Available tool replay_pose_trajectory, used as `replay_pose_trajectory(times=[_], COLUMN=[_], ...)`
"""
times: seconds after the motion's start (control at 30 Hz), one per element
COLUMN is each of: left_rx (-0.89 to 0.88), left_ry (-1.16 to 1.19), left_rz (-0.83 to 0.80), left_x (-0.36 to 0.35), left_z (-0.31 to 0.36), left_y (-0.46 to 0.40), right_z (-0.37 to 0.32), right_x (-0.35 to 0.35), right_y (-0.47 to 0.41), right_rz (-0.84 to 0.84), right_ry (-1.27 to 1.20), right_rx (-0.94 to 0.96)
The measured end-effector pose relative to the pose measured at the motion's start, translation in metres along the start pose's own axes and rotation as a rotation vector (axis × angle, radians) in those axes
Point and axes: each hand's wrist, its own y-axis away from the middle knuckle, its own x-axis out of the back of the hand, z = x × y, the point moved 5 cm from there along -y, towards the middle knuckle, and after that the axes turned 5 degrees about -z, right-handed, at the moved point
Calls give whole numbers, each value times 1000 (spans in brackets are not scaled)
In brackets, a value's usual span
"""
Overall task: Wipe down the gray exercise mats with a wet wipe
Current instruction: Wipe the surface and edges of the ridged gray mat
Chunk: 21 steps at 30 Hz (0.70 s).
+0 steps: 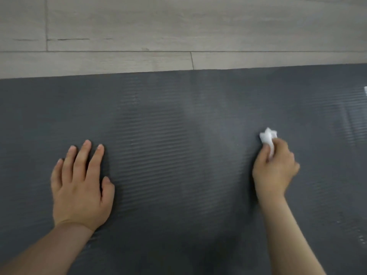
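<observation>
Pale wood-plank floor (pixel 178 36) beyond far edge of gray mat (pixel 178 120). Right hand (pixel 275 167) grip clamped on balled white wet wipe (pixel 268 138), fingers curled round it, wipe pressed to mat at right of centre. Left hand (pixel 81 183) flat, fingers straight, pinning mat at left.

Risks, judged: ribbed surface likely to drag and shred or unroll wipe; small wad leaves unwiped stripes; hard push could bunch or slide mat if left hand lifts.

Room: open mat between hands and toward far edge; floor past it bare; small white scrap (pixel 365 90) at right frame edge, unidentifiable.
</observation>
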Motion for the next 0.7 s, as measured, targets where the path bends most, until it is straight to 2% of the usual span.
replay_pose_trajectory(times=[0.1,0.2,0.3,0.37,0.43,0.47,0.53,0.6,0.7], left_rx=[0,13,21,7,-2,-6,-6,-1,-4], left_ry=[-7,-11,-14,-16,-16,-24,-34,-14,7], left_rz=[-2,-10,-13,2,17,15,12,22,18], left_x=[0,1,0,0,0,0,0,1,0], left_z=[1,1,1,2,1,1,-1,-1,-1], left_y=[2,0,0,1,0,-1,0,0,-1], right_z=[40,11,-64,-125,-158,-156,-123,-67,30], right_x=[18,13,-18,-36,-46,-47,-41,-29,-4], right_y=[75,42,-57,-121,-160,-172,-176,-152,-65], right_rz=[-77,10,42,-46,-125,-144,-107,-49,-1], right_ry=[9,-2,-28,-56,84,142,135,43,-11], right_rx=[-199,-201,17,217,408,437,362,199,-62])
